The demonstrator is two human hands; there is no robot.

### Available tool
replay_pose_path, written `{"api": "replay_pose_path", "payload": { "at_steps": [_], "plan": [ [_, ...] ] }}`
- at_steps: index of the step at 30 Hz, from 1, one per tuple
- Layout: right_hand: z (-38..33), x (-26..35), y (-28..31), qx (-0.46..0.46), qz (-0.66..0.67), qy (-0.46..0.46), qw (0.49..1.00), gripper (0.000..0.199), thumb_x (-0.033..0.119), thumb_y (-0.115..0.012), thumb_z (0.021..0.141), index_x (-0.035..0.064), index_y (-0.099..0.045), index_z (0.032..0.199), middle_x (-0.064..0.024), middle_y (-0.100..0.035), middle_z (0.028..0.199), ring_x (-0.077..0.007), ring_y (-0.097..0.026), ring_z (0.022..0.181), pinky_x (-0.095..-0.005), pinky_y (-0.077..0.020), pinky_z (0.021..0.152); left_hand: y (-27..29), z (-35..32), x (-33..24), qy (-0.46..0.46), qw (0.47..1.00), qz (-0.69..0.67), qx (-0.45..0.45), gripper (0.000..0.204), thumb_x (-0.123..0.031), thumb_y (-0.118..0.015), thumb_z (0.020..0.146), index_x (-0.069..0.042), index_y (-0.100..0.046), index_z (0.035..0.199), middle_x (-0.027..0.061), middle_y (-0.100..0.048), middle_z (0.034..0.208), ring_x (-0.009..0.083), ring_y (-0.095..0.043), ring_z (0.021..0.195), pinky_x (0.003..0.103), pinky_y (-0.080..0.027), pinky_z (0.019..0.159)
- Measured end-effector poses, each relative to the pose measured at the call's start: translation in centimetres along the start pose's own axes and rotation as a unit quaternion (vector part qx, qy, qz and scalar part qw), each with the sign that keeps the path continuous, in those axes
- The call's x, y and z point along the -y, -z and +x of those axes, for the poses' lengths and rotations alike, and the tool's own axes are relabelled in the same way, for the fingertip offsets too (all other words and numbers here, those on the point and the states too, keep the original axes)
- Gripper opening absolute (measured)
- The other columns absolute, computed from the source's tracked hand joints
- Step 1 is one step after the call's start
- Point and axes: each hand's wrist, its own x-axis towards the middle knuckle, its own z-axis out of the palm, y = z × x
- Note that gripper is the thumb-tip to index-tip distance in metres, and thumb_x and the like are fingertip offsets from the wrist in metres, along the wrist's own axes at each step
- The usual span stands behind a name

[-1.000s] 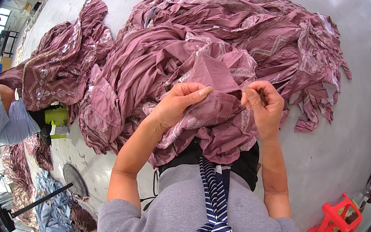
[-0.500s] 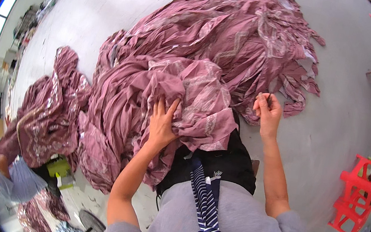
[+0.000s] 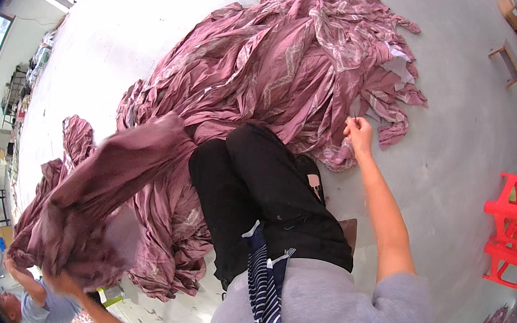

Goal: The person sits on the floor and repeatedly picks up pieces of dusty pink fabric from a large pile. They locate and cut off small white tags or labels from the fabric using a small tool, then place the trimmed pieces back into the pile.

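grips a lifted mauve cloth at lower left with the left hand, near a co-worker. curls the right hand narrow; cannot tell whether around anything. best to gather trailing folds, so as not to drag the mauve heap spread over the floor.
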Motion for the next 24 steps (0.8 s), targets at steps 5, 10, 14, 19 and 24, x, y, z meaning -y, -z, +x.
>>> {"api": "replay_pose_path", "payload": {
  "at_steps": [5, 10, 14, 19, 24],
  "plan": [
    [5.8, -3.2, -0.1, -0.062, -0.158, -0.072, 0.983, 0.019, 0.02, -0.065, 0.084, 0.0042, -0.06, 0.075, -0.0048, -0.065, 0.063, -0.0118, -0.056, 0.046, -0.0288, -0.0445, 0.048, 3.0, -6.3, 7.4, 0.088, 0.962, 0.203, 0.162, 0.055, -0.023, -0.071, 0.075, -0.01, -0.052, 0.125, 0.0209, -0.06, 0.115, 0.042, -0.059, 0.097, 0.048, -0.047, 0.084],
    [9.3, -9.1, -3.2, -0.101, -0.194, -0.115, 0.969, 0.037, 0.022, -0.075, 0.073, -0.0029, -0.058, 0.093, -0.0145, -0.068, 0.077, -0.0228, -0.068, 0.059, -0.0351, -0.0521, 0.063, -0.2, -13.6, 7.5, -0.002, 0.947, -0.182, 0.265, 0.047, -0.021, -0.076, 0.067, 0.001, -0.062, 0.107, 0.0121, -0.065, 0.081, 0.0262, -0.064, 0.075, 0.036, -0.052, 0.064],
    [9.3, -7.2, -7.9, -0.073, -0.234, -0.238, 0.94, 0.051, 0.019, -0.075, 0.07, -0.0062, -0.053, 0.108, -0.0161, -0.067, 0.091, -0.021, -0.067, 0.059, -0.0353, -0.0527, 0.06, 7.3, -17.2, -3.3, 0.25, 0.809, -0.039, 0.53, 0.062, -0.034, -0.078, 0.071, -0.006, -0.059, 0.122, 0.0083, -0.065, 0.079, 0.02, -0.054, 0.057, 0.031, -0.049, 0.06],
    [12.1, -9.9, -7.1, -0.149, 0.112, -0.265, 0.946, 0.013, 0.004, -0.062, 0.074, 0.0038, -0.051, 0.08, -0.0073, -0.054, 0.061, -0.0143, -0.044, 0.039, -0.029, -0.0293, 0.032, 5.4, -16.6, -6.1, 0.169, 0.793, -0.045, 0.583, 0.036, -0.034, -0.077, 0.074, -0.012, -0.071, 0.101, 0.0112, -0.069, 0.081, 0.0178, -0.064, 0.069, 0.033, -0.054, 0.067],
    [8.4, -4.1, -0.3, -0.025, 0.391, -0.133, 0.911, 0.025, 0.008, -0.052, 0.084, 0.0118, -0.039, 0.063, 0.002, -0.041, 0.054, -0.0077, -0.032, 0.037, -0.0241, -0.0238, 0.034, 1.6, -16.1, -9.5, 0.25, 0.782, -0.273, 0.502, 0.021, -0.012, -0.067, 0.081, -0.002, -0.063, 0.099, 0.0039, -0.064, 0.075, 0.0097, -0.06, 0.06, 0.023, -0.044, 0.044]
  ]
}}
